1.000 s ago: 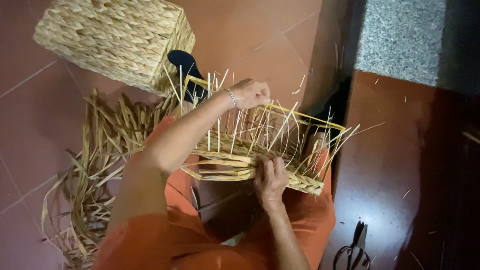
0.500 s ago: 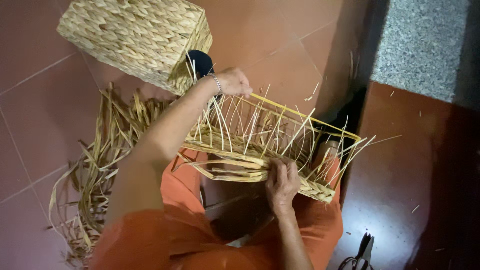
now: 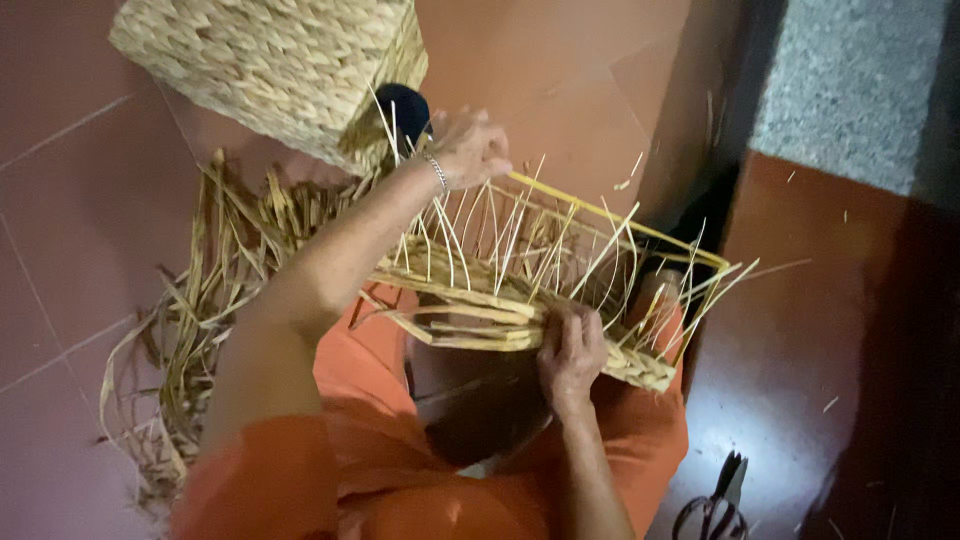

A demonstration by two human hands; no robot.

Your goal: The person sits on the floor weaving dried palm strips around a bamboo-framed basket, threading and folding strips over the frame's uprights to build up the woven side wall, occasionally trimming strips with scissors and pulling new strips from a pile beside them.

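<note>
Head view: half-woven basket held on the lap

A finished woven basket [image 3: 270, 70] stands on the tiled floor [image 3: 70, 230], a heap of loose straw [image 3: 210, 290] beside it. Across the person's knees lies the half-woven basket [image 3: 540, 290]. The left hand [image 3: 468, 148] grips its far rim, fingers curled. The right hand [image 3: 570, 352] presses the near woven edge, seemingly pinching a strand. Scissors [image 3: 715, 500] lie near the right knee.

A reddish tiled floor [image 3: 70, 230] carries loose straw strands [image 3: 200, 300], a finished woven basket [image 3: 270, 60] and dark scissors [image 3: 715, 500].
</note>
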